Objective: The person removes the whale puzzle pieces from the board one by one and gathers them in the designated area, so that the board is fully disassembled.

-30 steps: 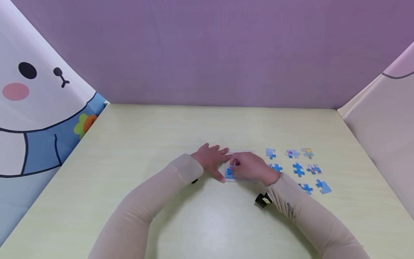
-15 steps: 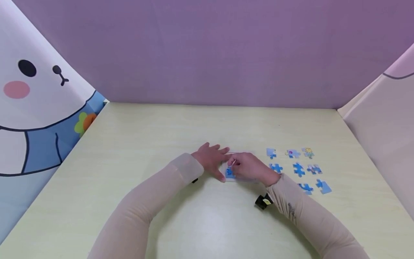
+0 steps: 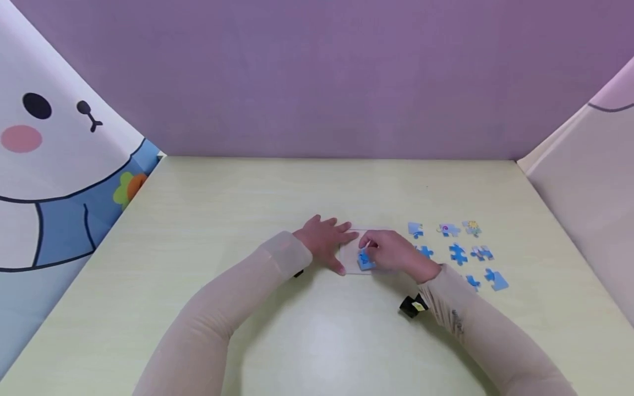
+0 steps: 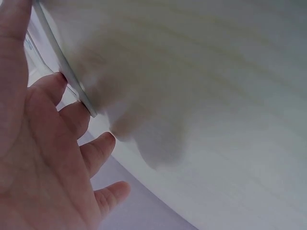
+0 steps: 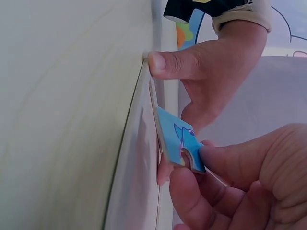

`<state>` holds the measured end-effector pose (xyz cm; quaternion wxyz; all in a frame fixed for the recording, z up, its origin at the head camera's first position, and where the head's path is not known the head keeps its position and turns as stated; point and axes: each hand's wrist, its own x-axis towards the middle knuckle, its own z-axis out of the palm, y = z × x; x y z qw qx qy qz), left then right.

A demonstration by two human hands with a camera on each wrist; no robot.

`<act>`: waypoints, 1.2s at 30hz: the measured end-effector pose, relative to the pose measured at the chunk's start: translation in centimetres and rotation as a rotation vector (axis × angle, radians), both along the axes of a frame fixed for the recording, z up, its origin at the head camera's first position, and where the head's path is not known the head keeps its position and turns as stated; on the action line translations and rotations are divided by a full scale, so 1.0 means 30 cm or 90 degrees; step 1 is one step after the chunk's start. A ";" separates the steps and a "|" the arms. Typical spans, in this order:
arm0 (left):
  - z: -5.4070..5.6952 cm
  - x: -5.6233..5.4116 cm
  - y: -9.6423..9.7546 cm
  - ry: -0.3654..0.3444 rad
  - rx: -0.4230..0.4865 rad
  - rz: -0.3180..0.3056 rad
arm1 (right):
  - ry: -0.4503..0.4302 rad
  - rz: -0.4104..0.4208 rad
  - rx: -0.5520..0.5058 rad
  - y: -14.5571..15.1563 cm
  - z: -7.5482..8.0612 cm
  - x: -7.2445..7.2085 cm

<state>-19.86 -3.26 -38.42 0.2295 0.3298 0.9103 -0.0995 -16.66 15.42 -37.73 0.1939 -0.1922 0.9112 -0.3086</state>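
My right hand pinches a blue puzzle piece between thumb and fingers, over a shallow white puzzle tray. In the right wrist view the piece tilts above the tray floor, showing a purple line drawing and a rounded notch in one edge. My left hand lies at the tray's left side with fingers spread. Its thumb and fingertips touch the tray edge in the wrist views. Part of the tray's right side is hidden beneath the right hand.
Several loose puzzle pieces lie in rough rows right of the tray, among them a blue piece, a sun piece and a corner piece. The right forearm partly covers the nearest row. A purple panel rises behind the table.
My right hand has drawn the blue puzzle piece rightward, away from the tray's lower left corner. The left hand has stayed at the tray's edge.
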 end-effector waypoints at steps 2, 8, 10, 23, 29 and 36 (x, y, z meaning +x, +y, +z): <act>-0.003 -0.001 -0.001 0.001 0.004 0.004 | -0.004 -0.004 0.009 0.008 0.004 0.002; 0.003 0.000 -0.003 -0.011 0.008 0.004 | 0.003 -0.020 0.016 0.057 0.002 0.015; 0.007 0.001 -0.001 -0.010 0.003 0.001 | 0.008 -0.024 0.020 0.078 0.001 0.017; 0.013 0.003 0.004 -0.011 0.000 -0.006 | -0.013 -0.062 0.006 0.194 -0.008 0.035; 0.014 0.007 0.003 -0.010 0.009 -0.003 | -0.014 -0.043 0.006 0.245 0.000 0.049; 0.015 0.005 0.002 -0.006 0.004 -0.010 | -0.041 -0.013 0.038 0.301 0.016 0.058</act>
